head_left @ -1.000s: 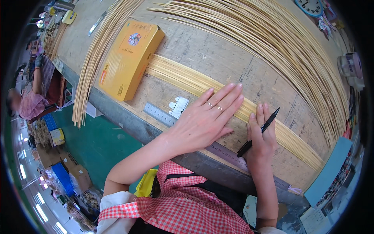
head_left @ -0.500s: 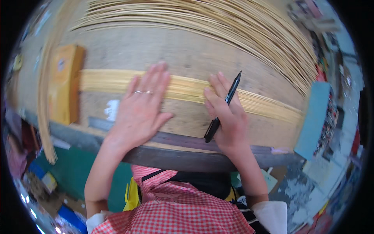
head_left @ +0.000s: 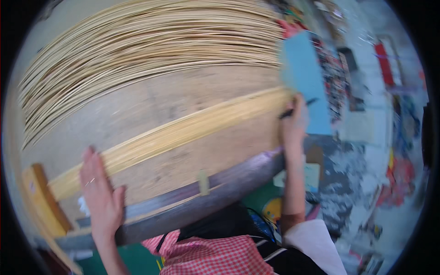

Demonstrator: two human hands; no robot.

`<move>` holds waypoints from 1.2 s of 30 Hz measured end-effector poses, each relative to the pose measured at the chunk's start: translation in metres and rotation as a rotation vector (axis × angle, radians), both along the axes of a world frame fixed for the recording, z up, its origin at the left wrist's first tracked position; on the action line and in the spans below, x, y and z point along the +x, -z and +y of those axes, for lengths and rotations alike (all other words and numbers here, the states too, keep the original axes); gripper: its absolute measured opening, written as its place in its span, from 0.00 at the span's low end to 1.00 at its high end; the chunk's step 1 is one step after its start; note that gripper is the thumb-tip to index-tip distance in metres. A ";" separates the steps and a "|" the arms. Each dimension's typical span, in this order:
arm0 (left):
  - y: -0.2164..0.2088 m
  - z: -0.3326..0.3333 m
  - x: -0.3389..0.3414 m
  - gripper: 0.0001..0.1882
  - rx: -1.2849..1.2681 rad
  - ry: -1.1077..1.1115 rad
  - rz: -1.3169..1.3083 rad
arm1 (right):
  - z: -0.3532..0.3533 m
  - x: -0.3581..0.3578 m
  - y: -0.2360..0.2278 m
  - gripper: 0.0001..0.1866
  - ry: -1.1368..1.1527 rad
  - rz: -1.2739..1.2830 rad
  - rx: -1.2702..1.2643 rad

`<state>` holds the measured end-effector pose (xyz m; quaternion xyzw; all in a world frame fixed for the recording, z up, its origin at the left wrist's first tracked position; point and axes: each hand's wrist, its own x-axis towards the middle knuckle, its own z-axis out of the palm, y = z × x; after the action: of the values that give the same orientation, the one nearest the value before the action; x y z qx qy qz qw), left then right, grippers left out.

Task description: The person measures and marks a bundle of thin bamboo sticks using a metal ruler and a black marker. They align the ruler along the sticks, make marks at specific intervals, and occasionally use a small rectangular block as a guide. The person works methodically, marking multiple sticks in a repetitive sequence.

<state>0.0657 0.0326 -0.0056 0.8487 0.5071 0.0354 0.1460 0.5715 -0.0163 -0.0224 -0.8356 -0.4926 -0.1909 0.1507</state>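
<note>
My left hand (head_left: 98, 192) lies flat, fingers together and stretched, on the left end of a flat bundle of thin pale bamboo strips (head_left: 183, 130) that runs across the wooden table (head_left: 151, 103). A ring shows on one finger. My right hand (head_left: 293, 121) rests at the far right end of the same bundle and grips a black pen (head_left: 298, 107) pointing right. The picture is blurred by motion.
A large curved pile of long bamboo strips (head_left: 137, 46) covers the far part of the table. A yellow box (head_left: 43, 201) lies at the left edge. A blue board (head_left: 305, 78) stands at the right end. A dark metal rail (head_left: 220, 192) edges the table's front.
The view has swung to the right and tilted. My right hand has slid with the pen to the right end of the strip bundle; my left hand stays flat on the left part.
</note>
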 end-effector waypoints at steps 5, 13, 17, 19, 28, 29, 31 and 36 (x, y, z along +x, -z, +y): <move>0.001 0.014 0.006 0.50 -0.116 0.029 -0.074 | -0.015 0.017 0.009 0.22 -0.001 0.252 0.016; -0.002 -0.001 -0.006 0.48 -0.005 -0.002 -0.110 | -0.013 0.054 0.023 0.23 0.008 0.077 -0.091; 0.002 -0.001 -0.001 0.48 -0.009 -0.007 -0.146 | -0.013 0.057 0.021 0.23 0.017 0.032 -0.115; 0.002 0.001 0.000 0.48 -0.007 -0.006 -0.153 | -0.012 0.059 0.022 0.24 -0.004 0.023 -0.089; 0.002 0.002 -0.001 0.48 -0.001 -0.003 -0.165 | -0.012 0.056 0.021 0.23 0.026 0.070 -0.100; 0.002 0.002 -0.001 0.48 -0.002 -0.003 -0.166 | -0.012 0.056 0.022 0.23 -0.006 0.081 -0.088; 0.002 0.002 -0.002 0.48 0.001 -0.003 -0.164 | -0.012 0.057 0.024 0.23 -0.050 0.097 -0.072; 0.001 0.002 -0.001 0.47 0.014 0.001 -0.156 | -0.015 0.062 0.023 0.22 -0.080 0.110 -0.071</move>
<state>0.0643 0.0346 -0.0069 0.8446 0.4936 0.1049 0.1791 0.6336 -0.0309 -0.0458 -0.8292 -0.5231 -0.1209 0.1555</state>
